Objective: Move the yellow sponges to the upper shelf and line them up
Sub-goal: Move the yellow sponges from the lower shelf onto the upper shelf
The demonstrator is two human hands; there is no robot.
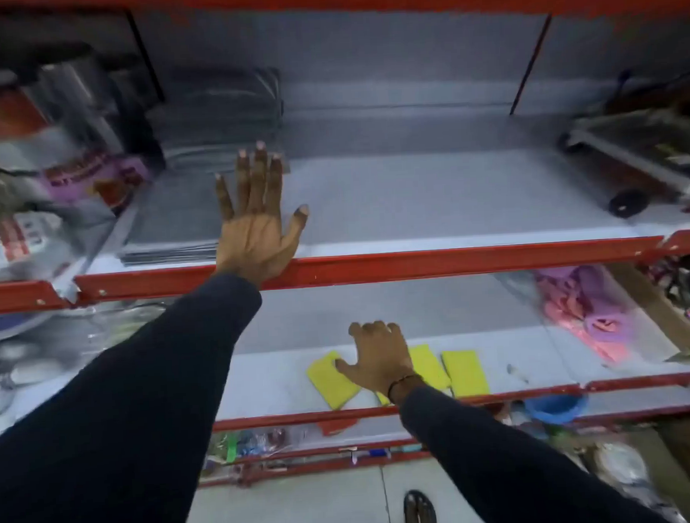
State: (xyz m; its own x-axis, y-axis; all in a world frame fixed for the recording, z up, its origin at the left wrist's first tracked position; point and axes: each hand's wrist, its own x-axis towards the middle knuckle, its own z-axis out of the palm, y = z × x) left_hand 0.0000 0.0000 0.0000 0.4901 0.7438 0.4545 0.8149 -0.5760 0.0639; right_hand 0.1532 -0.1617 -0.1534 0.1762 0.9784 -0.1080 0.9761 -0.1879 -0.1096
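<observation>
The head view looks down on a red-edged rack with 2 grey shelves in play. The left hand lies flat and spread on the upper shelf, fingers fanned toward the back, palm heel at the front edge beside a stack of grey sheets near the shelf's left end; it grips nothing. The middle and right of that shelf are bare up to a wheeled frame at the right end. On the lower shelf, the sponges lie flat close to the front edge, about midway along it: 1 to the left, turned at an angle, 2 to the right, side by side and nearly touching, and a 4th sliver of yellow showing under the wrist, though how much of it there is I cannot tell. The right hand sits over them with fingers curled downward and thumb out toward the left sponge; whether it has pinched a sponge or only rests on 1 cannot be told, since the hand hides what is beneath. No sponge is on the upper shelf, so the task appears to be at its first pick. The next move likely calls for closing on 1 sponge, lifting it clear of the red front rail and setting it down on the bare stretch right of the left hand, square to the front edge, leaving room for the others in a row.
</observation>
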